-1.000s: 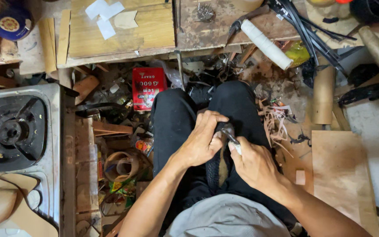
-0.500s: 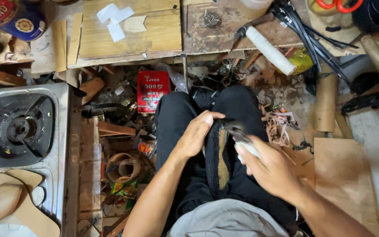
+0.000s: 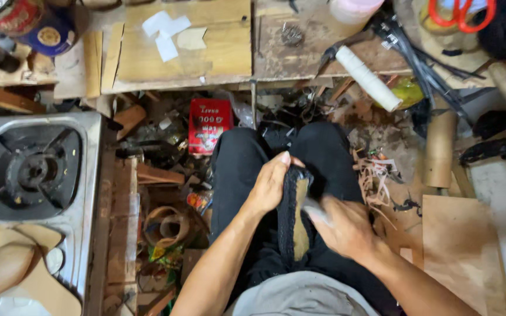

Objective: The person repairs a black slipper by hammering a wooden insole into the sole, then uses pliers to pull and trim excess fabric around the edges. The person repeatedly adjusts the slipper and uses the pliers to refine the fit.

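Note:
On my lap, between my black-trousered knees, stands a shoe sole (image 3: 296,225) with a black rim and a tan inner face, set on edge. My left hand (image 3: 270,184) grips its top end. My right hand (image 3: 341,225) is blurred beside the sole's right edge, closed around a small grey tool (image 3: 313,210) whose tip meets the sole.
A gas stove (image 3: 30,175) sits at the left. A wooden bench (image 3: 206,44) runs across the top, with a white roll (image 3: 369,78) and red scissors (image 3: 455,14) on it. A red box (image 3: 209,124), scraps and leather shavings (image 3: 376,175) litter the floor; a board (image 3: 464,251) lies right.
The sole has been turned up on edge in my left hand. My right hand has dropped lower along its right side and is moving fast with the tool.

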